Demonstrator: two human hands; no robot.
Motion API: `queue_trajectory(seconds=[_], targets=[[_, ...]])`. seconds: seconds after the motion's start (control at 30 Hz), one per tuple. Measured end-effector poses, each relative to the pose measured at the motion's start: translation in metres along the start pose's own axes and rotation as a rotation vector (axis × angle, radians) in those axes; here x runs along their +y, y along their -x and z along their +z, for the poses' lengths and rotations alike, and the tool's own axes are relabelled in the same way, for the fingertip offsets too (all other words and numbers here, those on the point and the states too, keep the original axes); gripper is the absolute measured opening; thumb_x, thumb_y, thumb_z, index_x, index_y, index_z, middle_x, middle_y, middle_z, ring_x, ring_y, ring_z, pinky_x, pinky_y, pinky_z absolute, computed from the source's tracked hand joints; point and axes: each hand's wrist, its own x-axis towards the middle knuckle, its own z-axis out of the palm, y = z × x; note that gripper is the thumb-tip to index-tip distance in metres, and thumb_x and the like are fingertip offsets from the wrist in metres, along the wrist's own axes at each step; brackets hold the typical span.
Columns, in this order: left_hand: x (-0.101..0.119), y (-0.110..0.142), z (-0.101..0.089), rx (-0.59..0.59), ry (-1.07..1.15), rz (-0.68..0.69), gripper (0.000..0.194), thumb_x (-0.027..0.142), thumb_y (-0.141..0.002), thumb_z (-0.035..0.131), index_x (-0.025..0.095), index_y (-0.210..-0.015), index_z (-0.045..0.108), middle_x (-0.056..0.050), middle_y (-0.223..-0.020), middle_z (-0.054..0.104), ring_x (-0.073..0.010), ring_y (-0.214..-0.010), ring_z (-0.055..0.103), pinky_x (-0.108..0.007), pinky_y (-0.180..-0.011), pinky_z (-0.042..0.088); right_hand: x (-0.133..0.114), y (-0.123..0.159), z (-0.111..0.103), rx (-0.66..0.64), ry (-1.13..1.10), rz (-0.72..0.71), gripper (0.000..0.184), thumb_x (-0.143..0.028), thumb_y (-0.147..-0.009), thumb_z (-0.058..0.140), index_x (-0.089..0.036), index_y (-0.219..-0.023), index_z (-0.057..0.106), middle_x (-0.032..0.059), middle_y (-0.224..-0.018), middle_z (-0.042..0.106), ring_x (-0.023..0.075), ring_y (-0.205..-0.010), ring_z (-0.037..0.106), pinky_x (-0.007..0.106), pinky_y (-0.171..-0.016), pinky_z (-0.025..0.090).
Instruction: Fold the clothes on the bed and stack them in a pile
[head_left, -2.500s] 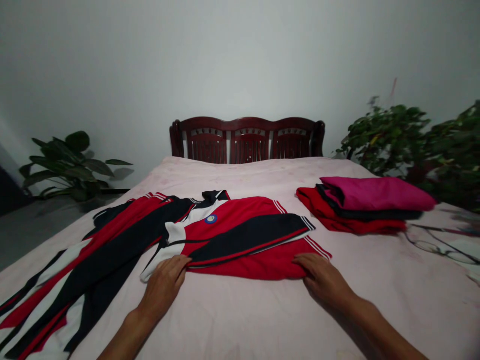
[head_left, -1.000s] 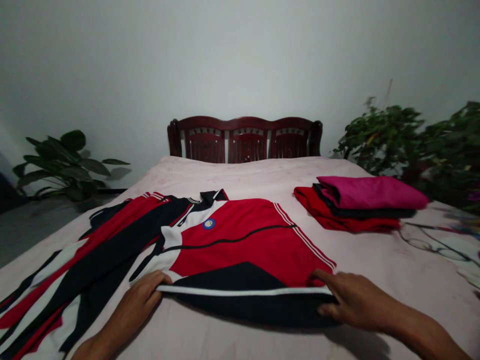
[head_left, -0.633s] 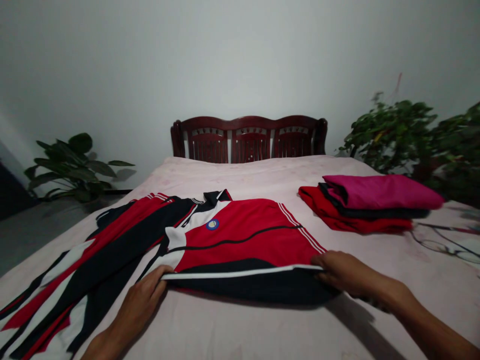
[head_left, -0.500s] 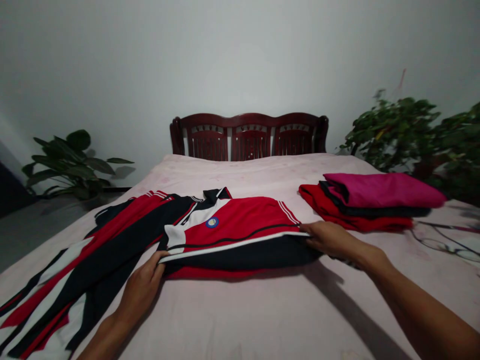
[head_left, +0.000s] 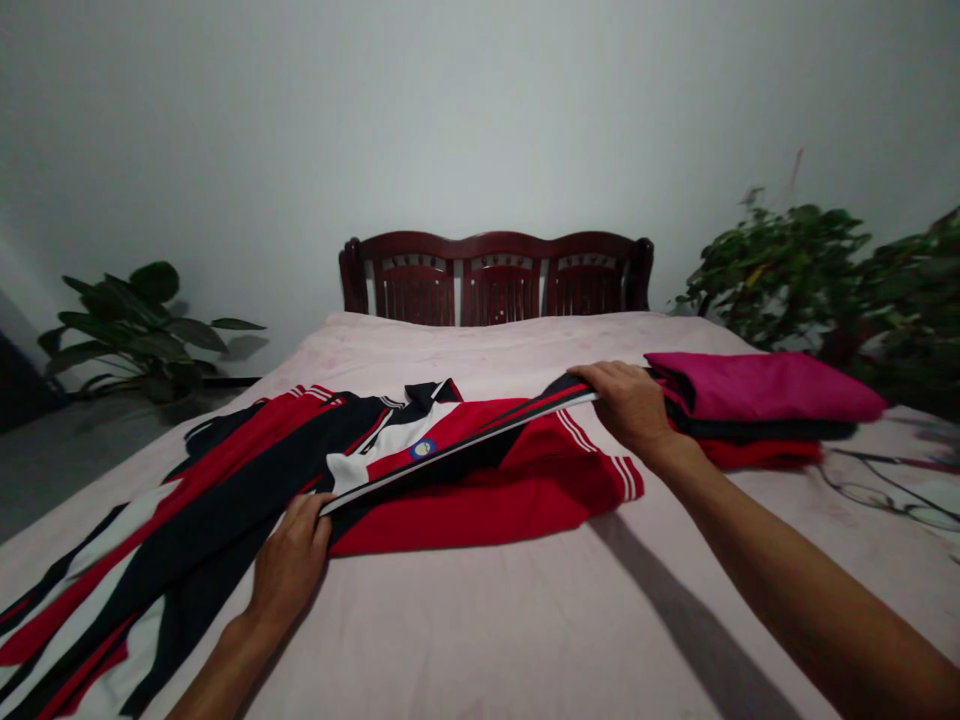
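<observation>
A red, black and white sports jacket (head_left: 495,480) lies on the pink bed sheet (head_left: 480,640), partly folded. My left hand (head_left: 289,560) pinches the near left end of its striped hem, low on the bed. My right hand (head_left: 626,405) grips the other end of that hem, raised and carried far over the jacket toward the headboard side. The lifted flap runs as a slanted band between both hands. A matching red, black and white garment (head_left: 150,540) lies spread out to the left, beside my left hand.
A stack of folded clothes (head_left: 750,410), magenta on top of black and red, sits at the right, close behind my right hand. Eyeglasses (head_left: 877,495) lie on the sheet beyond it. A dark wooden headboard (head_left: 495,280) stands at the far end, with leafy plants (head_left: 142,330) at both sides.
Both hands took the jacket's near hem and lifted it. My right hand carried its end up and away across the jacket, while my left hand stayed low and moved only slightly forward.
</observation>
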Motion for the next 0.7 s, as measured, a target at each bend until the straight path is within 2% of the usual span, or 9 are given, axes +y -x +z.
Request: queue_trajectory(seconds=[0.03, 0.1, 0.2, 0.3, 0.37, 0.53, 0.6, 0.7], targets=[[0.000, 0.001, -0.001, 0.020, 0.012, -0.004, 0.026, 0.025, -0.096, 0.037, 0.023, -0.111, 0.058, -0.005, -0.117, 0.063, -0.0204, -0.102, 0.065, -0.028, -0.077, 0.048, 0.000, 0.002, -0.002, 0.040, -0.023, -0.045, 0.046, -0.007, -0.086, 0.044, -0.019, -0.126, 0.064, 0.0114, -0.116, 0.070, 0.0254, -0.108, 0.059, 0.037, -0.093, 0.039], [-0.002, 0.004, -0.003, 0.041, 0.034, -0.009, 0.022, 0.024, -0.094, 0.038, 0.024, -0.104, 0.058, -0.004, -0.113, 0.062, -0.0200, -0.101, 0.064, -0.028, -0.077, 0.047, 0.000, 0.018, 0.004, 0.038, -0.062, -0.122, 0.046, -0.006, -0.085, 0.045, -0.020, -0.124, 0.065, 0.0099, -0.122, 0.068, 0.0246, -0.112, 0.057, 0.038, -0.099, 0.036], [-0.006, 0.009, -0.004, 0.005, 0.038, -0.010, 0.018, 0.022, -0.093, 0.040, 0.025, -0.098, 0.057, -0.002, -0.110, 0.061, -0.0182, -0.099, 0.063, -0.026, -0.070, 0.045, 0.006, 0.067, 0.033, -0.123, -0.079, -0.163, 0.039, -0.010, -0.086, 0.048, -0.022, -0.117, 0.070, 0.0089, -0.121, 0.069, 0.0255, -0.112, 0.057, 0.041, -0.101, 0.036], [-0.007, 0.012, -0.005, -0.050, 0.019, -0.018, 0.017, 0.021, -0.092, 0.040, 0.026, -0.096, 0.056, 0.000, -0.109, 0.061, -0.0168, -0.095, 0.063, -0.025, -0.064, 0.042, 0.016, 0.117, 0.066, -0.324, -0.110, -0.122, 0.040, -0.009, -0.080, 0.053, -0.023, -0.112, 0.073, 0.0088, -0.120, 0.070, 0.0273, -0.114, 0.059, 0.045, -0.100, 0.041], [-0.006, 0.014, -0.007, -0.045, 0.020, -0.010, 0.016, 0.022, -0.093, 0.040, 0.026, -0.093, 0.056, 0.000, -0.106, 0.060, -0.0170, -0.095, 0.062, -0.025, -0.064, 0.042, 0.023, 0.136, 0.079, -0.351, -0.139, -0.074, 0.047, -0.008, -0.077, 0.052, -0.023, -0.117, 0.071, 0.0090, -0.127, 0.067, 0.0276, -0.119, 0.058, 0.046, -0.101, 0.043], [-0.010, 0.022, -0.017, 0.073, 0.049, 0.065, 0.015, 0.026, -0.094, 0.040, 0.025, -0.092, 0.055, -0.003, -0.104, 0.060, -0.0186, -0.098, 0.061, -0.027, -0.075, 0.045, 0.029, 0.140, 0.079, -0.150, -0.150, -0.031, 0.055, -0.007, -0.082, 0.046, -0.020, -0.133, 0.060, 0.0107, -0.136, 0.061, 0.0278, -0.126, 0.054, 0.051, -0.106, 0.041], [-0.016, 0.026, -0.020, 0.010, 0.021, 0.123, 0.015, 0.024, -0.092, 0.040, 0.025, -0.091, 0.056, -0.003, -0.102, 0.061, -0.0190, -0.097, 0.061, -0.027, -0.073, 0.046, 0.029, 0.141, 0.078, -0.171, -0.153, -0.098, 0.063, -0.005, -0.077, 0.047, -0.020, -0.138, 0.056, 0.0099, -0.139, 0.059, 0.0276, -0.130, 0.051, 0.051, -0.109, 0.039], [-0.024, 0.032, -0.023, -0.147, -0.072, 0.171, 0.021, 0.017, -0.090, 0.039, 0.026, -0.090, 0.058, -0.003, -0.099, 0.063, -0.0192, -0.093, 0.062, -0.028, -0.069, 0.047, 0.027, 0.151, 0.078, -0.242, -0.173, -0.222, 0.074, -0.003, -0.069, 0.049, -0.022, -0.140, 0.053, 0.0083, -0.142, 0.056, 0.0265, -0.134, 0.047, 0.049, -0.112, 0.037]])
